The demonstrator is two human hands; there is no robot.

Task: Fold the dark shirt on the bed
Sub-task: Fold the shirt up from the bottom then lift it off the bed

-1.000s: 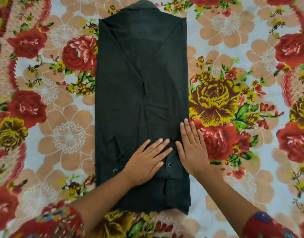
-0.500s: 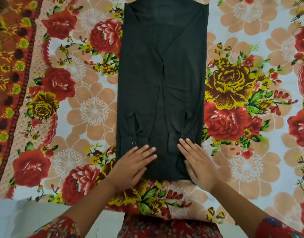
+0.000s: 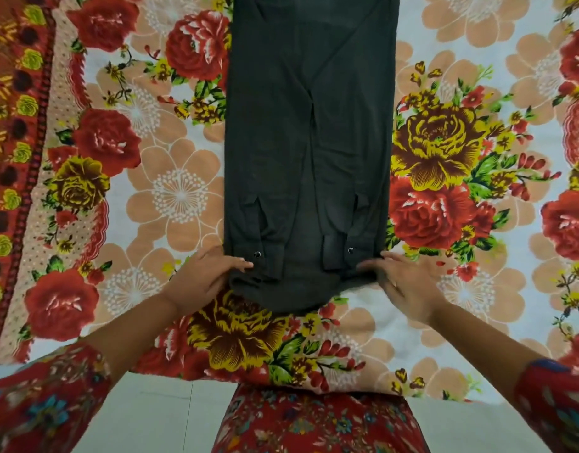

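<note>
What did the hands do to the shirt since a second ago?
Both hands slid off the top of the dark shirt, apart and back to its near corners. The left hand now pinches the left corner, thumb on top. The right hand is at the right corner, too blurred to tell its grip. The shirt stayed a long folded strip on the flowered bedsheet.

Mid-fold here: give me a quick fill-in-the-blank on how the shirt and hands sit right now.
1. The dark shirt lies lengthwise on a ___-patterned bedsheet.
2. The left hand and right hand are at the two ___ of the shirt's near end.
3. On the folded-in cuffs, ___ small round buttons show.

Missing words: floral; corners; two.
</note>
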